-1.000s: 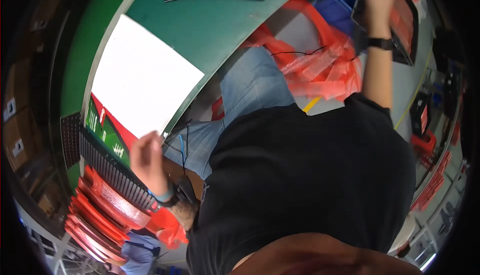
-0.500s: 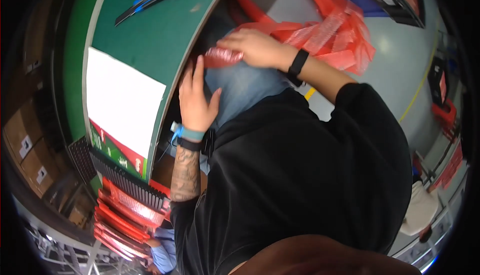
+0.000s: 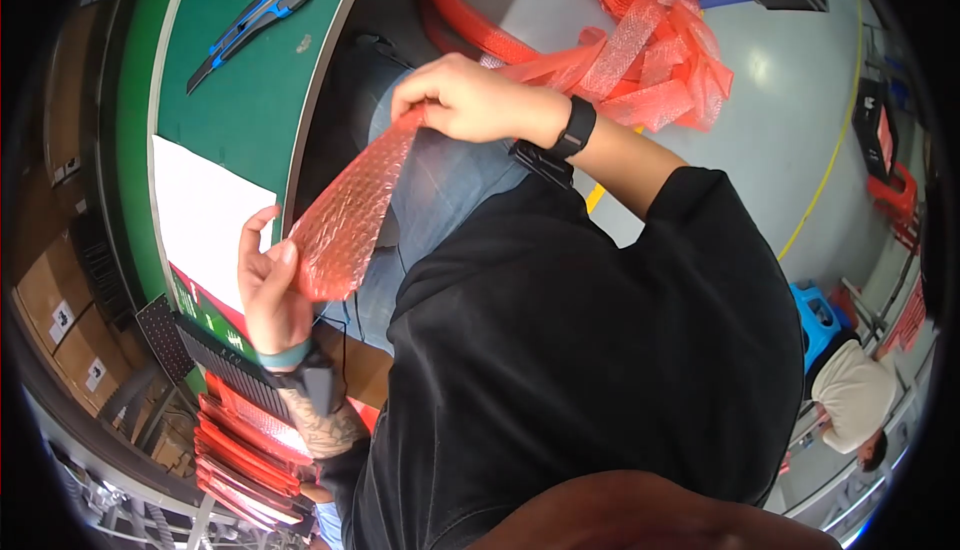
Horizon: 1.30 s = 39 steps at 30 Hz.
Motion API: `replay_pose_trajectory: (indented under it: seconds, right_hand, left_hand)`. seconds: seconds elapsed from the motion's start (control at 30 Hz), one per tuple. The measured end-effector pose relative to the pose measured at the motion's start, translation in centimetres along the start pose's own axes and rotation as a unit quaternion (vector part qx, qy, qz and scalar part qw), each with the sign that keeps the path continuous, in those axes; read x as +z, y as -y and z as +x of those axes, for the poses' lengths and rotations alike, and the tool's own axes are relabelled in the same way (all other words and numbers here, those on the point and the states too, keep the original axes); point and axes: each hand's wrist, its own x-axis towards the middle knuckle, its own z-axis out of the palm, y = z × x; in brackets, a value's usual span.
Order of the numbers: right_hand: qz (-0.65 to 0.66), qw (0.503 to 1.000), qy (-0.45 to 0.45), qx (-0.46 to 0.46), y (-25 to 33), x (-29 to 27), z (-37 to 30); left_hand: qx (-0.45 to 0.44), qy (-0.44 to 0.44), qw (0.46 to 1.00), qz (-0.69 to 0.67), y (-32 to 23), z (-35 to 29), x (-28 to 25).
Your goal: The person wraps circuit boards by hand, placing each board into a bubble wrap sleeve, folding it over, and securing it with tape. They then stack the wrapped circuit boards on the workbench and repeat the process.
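A piece of red bubble wrap stretches slantwise between my two hands, over my lap and beside the table edge. Its lower left end is pinched by my left hand, thumb on top. At the upper end my right hand grips it, fingers curled around the narrow part. On the green tabletop, left of my right hand, lies a blue and black utility knife. A white sheet rests on the table next to my left hand.
A long red bubble wrap strip lies looped and heaped beyond my right arm. Stacked red bubble wrap pieces stand at the lower left. Cardboard boxes line the left side. A person in a light shirt is at the far right.
The bubble wrap, earlier bunched under my right hand on my lap, is now lifted and drawn out. My left hand has moved down and left and taken its end.
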Motion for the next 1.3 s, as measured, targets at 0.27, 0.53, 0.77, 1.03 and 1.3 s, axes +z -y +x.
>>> replay_pose_trajectory:
  seconds: [0.27,0.53,0.77,1.03,1.3]
  right_hand:
    - [0.112,0.98,0.092,0.135,-0.8,-4.8,5.5]
    - [-0.419,0.87,-0.258,-0.021,-2.8,-0.4,2.9]
    - [0.499,0.862,-0.064,0.065,6.6,0.7,-0.8]
    - [0.513,0.853,0.096,-0.008,8.2,-6.0,-1.2]
    - [0.231,0.939,0.203,0.157,11.8,-8.6,-3.9]
  left_hand:
    - [-0.151,0.232,0.955,0.106,-1.6,-2.6,-2.5]
    - [0.146,0.163,0.967,-0.128,-5.7,0.6,-0.7]
    - [0.212,0.143,0.949,-0.182,-5.7,4.8,9.2]
    - [0.34,0.167,0.925,-0.022,-9.4,0.5,13.7]
    - [0.519,-0.011,0.837,0.172,-14.8,-0.3,10.0]
